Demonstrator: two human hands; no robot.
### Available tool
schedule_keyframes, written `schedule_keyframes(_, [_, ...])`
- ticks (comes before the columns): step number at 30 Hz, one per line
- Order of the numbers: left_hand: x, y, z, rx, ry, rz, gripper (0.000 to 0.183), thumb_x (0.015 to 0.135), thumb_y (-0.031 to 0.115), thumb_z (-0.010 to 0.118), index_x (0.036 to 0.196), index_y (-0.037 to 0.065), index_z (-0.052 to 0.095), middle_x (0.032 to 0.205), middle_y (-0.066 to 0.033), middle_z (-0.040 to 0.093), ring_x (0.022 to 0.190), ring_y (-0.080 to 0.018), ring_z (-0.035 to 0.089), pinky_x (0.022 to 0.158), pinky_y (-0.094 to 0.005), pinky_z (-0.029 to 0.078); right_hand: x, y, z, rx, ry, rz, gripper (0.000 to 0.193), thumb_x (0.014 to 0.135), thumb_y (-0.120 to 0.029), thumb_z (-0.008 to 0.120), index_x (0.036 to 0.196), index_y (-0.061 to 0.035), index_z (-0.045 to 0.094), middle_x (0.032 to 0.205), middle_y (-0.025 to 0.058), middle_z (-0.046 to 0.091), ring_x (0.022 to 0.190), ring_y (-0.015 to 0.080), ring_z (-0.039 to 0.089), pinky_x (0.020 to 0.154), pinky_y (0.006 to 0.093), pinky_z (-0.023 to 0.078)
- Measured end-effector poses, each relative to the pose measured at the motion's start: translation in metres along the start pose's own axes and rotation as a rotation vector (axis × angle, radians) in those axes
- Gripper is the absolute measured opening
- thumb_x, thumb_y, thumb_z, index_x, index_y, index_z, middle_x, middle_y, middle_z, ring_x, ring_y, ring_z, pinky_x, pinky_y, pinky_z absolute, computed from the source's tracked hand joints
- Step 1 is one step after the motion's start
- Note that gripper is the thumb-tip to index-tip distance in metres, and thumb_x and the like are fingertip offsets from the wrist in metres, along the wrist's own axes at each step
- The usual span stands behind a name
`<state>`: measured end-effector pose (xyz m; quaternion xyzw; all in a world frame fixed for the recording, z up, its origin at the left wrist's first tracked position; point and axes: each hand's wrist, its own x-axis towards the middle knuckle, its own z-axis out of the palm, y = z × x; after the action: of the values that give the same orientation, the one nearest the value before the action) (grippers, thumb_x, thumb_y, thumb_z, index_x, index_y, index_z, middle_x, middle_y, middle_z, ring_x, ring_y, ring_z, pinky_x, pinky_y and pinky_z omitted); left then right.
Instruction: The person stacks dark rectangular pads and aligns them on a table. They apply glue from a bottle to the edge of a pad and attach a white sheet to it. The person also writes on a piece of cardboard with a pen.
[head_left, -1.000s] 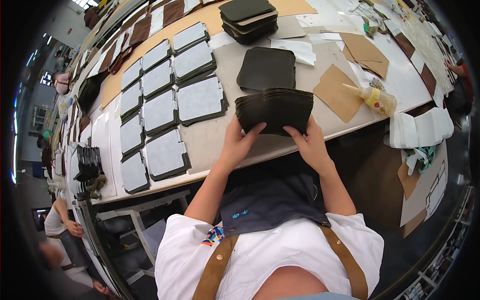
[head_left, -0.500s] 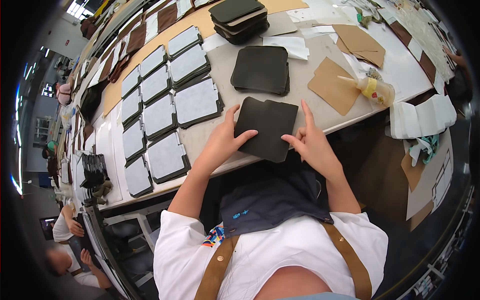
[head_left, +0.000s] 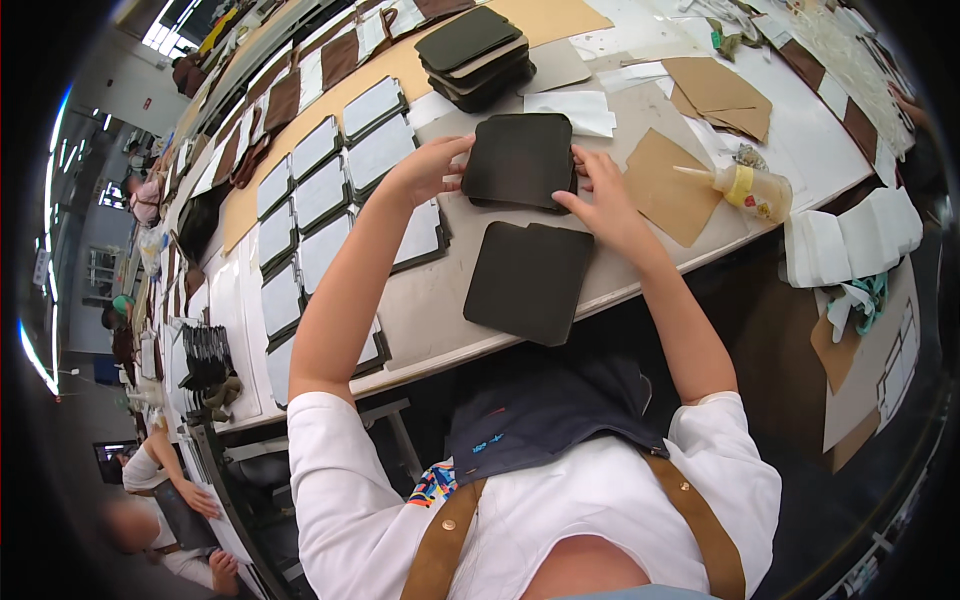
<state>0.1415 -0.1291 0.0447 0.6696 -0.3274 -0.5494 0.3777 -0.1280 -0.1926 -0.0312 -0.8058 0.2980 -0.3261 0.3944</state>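
Note:
A low stack of dark, rounded square panels lies on the table between my two hands. My left hand holds its left edge with bent fingers. At the opposite edge, my right hand grips with fingers at the upper right side and the thumb lower down. Nearer to me a separate dark panel with a small step in its far edge lies at the table's front edge, its near corner jutting over. Neither hand touches that one.
Rows of dark pieces with pale grey faces stand at the left. A taller stack of dark panels sits farther back. To the right are brown card, a glue bottle and white cloth. Another person works at lower left.
Both hands have let go of the near panel, leaving it at the table edge. They have moved away from me to the sides of the low stack.

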Motion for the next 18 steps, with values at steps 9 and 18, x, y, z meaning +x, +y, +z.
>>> schedule_keyframes(9, [0.017, 0.009, 0.008, 0.258, 0.02, -0.095, 0.046, 0.096, 0.041, 0.06, 0.123, 0.003, 0.06, 0.118, -0.0076, 0.062, 0.105, -0.0157, 0.058, 0.09, -0.0293, 0.044, -0.008, -0.009, 0.003, -0.08, 0.031, -0.097, 0.072, 0.081, -0.013, 0.074, 0.139, 0.0076, 0.037, 0.126, 0.0219, 0.046, 0.117, 0.0377, 0.045, 0.103, 0.0426, 0.037])
schedule_keyframes(18, [-0.017, -0.024, 0.042, -0.054, 0.158, 0.473, 0.046, 0.099, 0.025, 0.059, 0.132, -0.004, 0.045, 0.124, -0.0118, 0.058, 0.113, -0.0161, 0.055, 0.098, -0.0299, 0.043, -0.004, -0.006, 0.003, -0.004, 0.202, -0.081, 0.076, 0.082, -0.016, 0.075, 0.142, 0.0068, 0.034, 0.135, 0.0228, 0.043, 0.123, 0.0367, 0.044, 0.104, 0.0409, 0.037])
